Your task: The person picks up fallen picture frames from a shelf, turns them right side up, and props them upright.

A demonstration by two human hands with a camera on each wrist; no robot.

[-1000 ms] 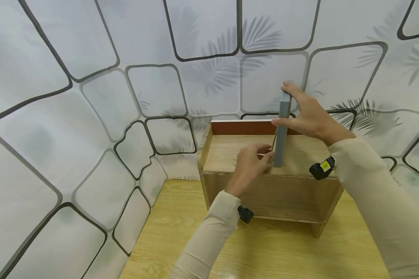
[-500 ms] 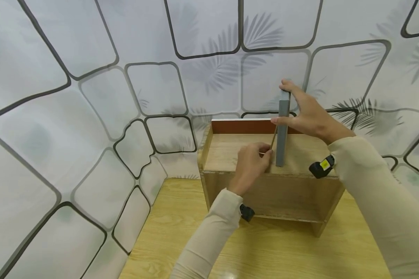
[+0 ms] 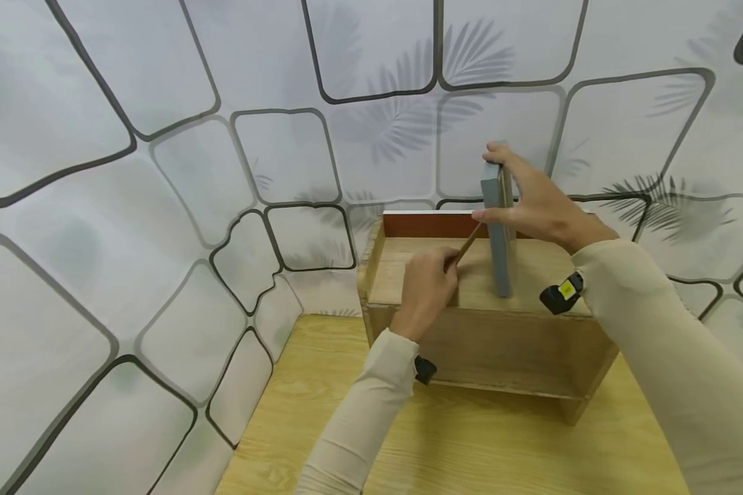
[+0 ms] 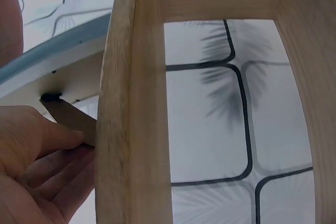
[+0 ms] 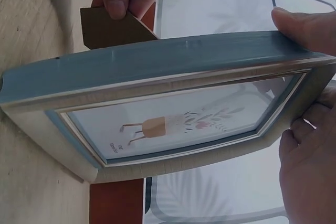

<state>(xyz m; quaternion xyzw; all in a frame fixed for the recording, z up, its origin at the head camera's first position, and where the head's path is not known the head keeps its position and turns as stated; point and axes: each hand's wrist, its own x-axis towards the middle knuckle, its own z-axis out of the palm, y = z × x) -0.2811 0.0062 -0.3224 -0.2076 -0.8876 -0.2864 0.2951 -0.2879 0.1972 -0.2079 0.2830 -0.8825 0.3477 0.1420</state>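
Note:
A blue-grey picture frame stands upright on top of a small wooden shelf unit. My right hand grips its upper part, thumb on the near side and fingers over the top. Behind it, my left hand pinches the brown easel leg, which is swung out from the back. In the left wrist view, the leg meets the frame back at a dark hinge. The right wrist view shows the front, with a plant-and-pot print inside a blue inner border.
A red-brown strip with a white top edge runs along the shelf unit's back. The unit stands on a yellow wood-grain table. Patterned wall covering rises close behind and to the left. Each wrist bears a black camera.
My left hand has moved left, drawing the easel leg farther out from the frame. The frame has turned slightly, its top leaning a little left, with my right hand still holding it.

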